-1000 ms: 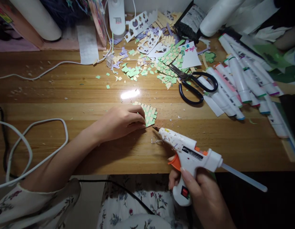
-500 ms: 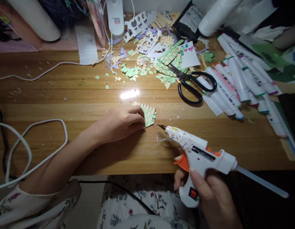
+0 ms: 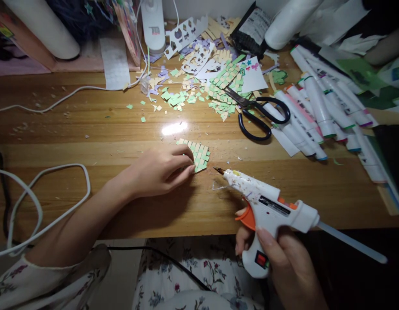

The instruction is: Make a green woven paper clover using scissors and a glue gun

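A small woven paper piece (image 3: 201, 156) in green and cream strips lies on the wooden table. My left hand (image 3: 165, 168) has its bent fingers closed over the piece's left and near side, hiding part of it. In my right hand (image 3: 283, 258) is a white hot glue gun (image 3: 260, 198), gripped by its handle, with fingers beside the orange trigger. Its dark nozzle points at the woven piece from the right, a short gap away. From the gun's back end sticks a long translucent glue stick (image 3: 351, 241).
Black-handled scissors (image 3: 264, 114) lie beside a heap of paper scraps (image 3: 183, 97). Several white markers (image 3: 322, 103) are piled at the right. A white power strip (image 3: 153, 28) stands at the back, and a white cable (image 3: 86, 181) loops across the left side.
The fingers of my left hand have shifted slightly at the edge of the woven paper piece. The glue gun stays almost where it was. The whole view has shifted a little.
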